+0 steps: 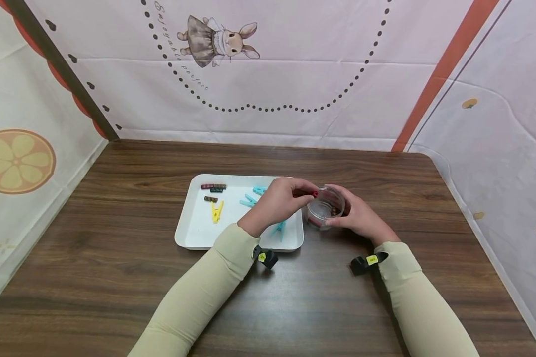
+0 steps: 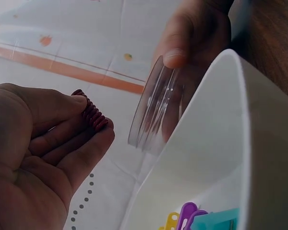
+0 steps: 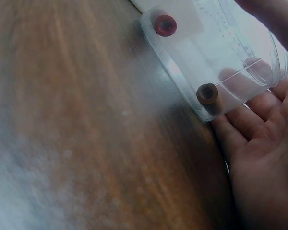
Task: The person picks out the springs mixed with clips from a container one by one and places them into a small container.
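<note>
Between thumb and fingertips, my left hand (image 1: pixel 279 201) pinches a dark red coil spring (image 2: pixel 93 114) beside the mouth of a clear plastic jar (image 1: pixel 322 210). My right hand (image 1: pixel 361 216) grips that jar from the right, its fingers and thumb around the rim. Inside the jar, the right wrist view shows a red spring (image 3: pixel 165 25) and a brown spring (image 3: pixel 208 94). A white tray (image 1: pixel 187 233) lies to the left, partly under my left forearm. On it are several dark springs (image 1: pixel 216 189), a lone brownish spring (image 1: pixel 211 199) and a yellow clip (image 1: pixel 217 212).
Light blue clips (image 1: pixel 249 201) lie in the tray around my left hand, which hides part of them. A purple clip (image 2: pixel 186 214) shows in the left wrist view. The wooden table (image 1: pixel 94 258) meets cloth-covered walls (image 1: pixel 286 84) at the back and sides.
</note>
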Demonstrator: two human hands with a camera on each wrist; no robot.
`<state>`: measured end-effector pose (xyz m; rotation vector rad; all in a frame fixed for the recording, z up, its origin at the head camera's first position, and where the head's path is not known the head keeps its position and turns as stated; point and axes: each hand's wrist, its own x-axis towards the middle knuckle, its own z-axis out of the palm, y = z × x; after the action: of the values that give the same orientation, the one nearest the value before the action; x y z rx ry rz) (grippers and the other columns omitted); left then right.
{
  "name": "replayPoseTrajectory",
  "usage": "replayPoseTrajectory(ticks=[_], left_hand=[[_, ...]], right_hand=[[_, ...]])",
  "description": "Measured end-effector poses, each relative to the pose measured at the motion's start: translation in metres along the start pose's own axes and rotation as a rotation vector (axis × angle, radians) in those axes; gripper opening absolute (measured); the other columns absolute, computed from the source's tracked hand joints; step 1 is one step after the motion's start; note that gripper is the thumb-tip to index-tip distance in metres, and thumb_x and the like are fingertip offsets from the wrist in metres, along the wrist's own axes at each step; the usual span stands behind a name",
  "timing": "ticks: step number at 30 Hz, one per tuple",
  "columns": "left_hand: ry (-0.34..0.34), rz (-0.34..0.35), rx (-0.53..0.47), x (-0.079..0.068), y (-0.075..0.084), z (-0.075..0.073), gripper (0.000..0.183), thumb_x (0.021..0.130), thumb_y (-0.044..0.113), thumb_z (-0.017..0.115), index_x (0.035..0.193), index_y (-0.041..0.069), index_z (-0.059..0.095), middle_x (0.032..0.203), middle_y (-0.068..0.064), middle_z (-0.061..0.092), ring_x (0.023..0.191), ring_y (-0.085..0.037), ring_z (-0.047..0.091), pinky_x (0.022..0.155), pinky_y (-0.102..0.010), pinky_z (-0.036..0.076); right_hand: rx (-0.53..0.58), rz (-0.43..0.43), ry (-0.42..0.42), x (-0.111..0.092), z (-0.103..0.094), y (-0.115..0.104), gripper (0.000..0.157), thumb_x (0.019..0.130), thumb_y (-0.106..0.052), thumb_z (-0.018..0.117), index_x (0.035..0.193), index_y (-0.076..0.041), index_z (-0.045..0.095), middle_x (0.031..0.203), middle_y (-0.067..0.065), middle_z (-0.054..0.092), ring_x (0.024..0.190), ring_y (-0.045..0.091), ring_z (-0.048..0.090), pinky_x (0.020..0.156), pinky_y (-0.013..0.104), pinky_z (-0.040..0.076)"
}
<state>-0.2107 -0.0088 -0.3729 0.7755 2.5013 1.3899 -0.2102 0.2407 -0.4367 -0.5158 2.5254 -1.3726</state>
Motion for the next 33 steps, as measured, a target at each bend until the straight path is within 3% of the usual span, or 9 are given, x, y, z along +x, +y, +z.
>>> replayPoseTrajectory(ticks=[15, 33], left_hand=[[-0.034, 0.019, 0.058, 0.001, 0.003, 0.013, 0.022, 0.092, 0.019, 0.066, 0.113, 0.015, 0.071, 0.108, 0.006, 0.070, 0.097, -0.004, 0.064, 0.083, -0.020, 0.053], [-0.078, 0.017, 0.085, 0.005, 0.004, 0.014, 0.016, 0.093, 0.021, 0.065, 0.109, 0.020, 0.070, 0.103, 0.010, 0.068, 0.092, -0.001, 0.062, 0.078, -0.019, 0.052]], right_hand=[[0.018, -0.006, -0.025, -0.002, 0.001, 0.003, 0.086, 0.078, -0.033, 0.081, 0.148, -0.029, 0.032, 0.150, 0.003, 0.043, 0.137, 0.026, 0.042, 0.113, 0.055, 0.032], [0.008, -0.015, -0.014, -0.001, -0.001, 0.000, 0.088, 0.077, -0.031, 0.082, 0.149, -0.025, 0.032, 0.147, 0.005, 0.045, 0.133, 0.027, 0.045, 0.110, 0.055, 0.034]])
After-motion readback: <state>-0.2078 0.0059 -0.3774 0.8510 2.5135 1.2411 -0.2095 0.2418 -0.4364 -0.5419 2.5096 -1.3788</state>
